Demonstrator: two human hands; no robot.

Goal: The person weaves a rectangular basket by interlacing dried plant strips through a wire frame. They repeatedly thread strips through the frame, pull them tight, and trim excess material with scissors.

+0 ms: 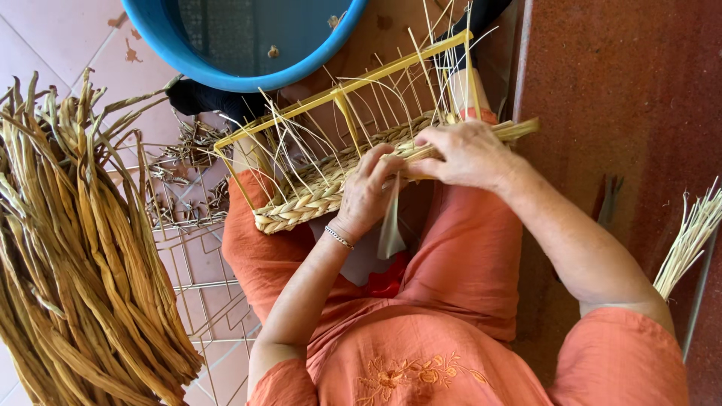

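A yellow wire frame (pixel 331 96) rests on my lap, with a row of braided straw weave (pixel 316 197) along its lower edge and thin straw strands sticking up. My left hand (pixel 368 189) pinches the braid near its middle, fingers closed on the strands. My right hand (pixel 466 154) grips a bundle of straw strands (pixel 511 131) at the braid's right end. A pale strand hangs down below my left hand.
A blue plastic tub (pixel 226 71) stands at the top. A thick bundle of dried leaves (pixel 75 256) lies at the left over a bare wire frame (pixel 199 286). More straw stalks (pixel 688 237) lean at the right edge, on a red floor.
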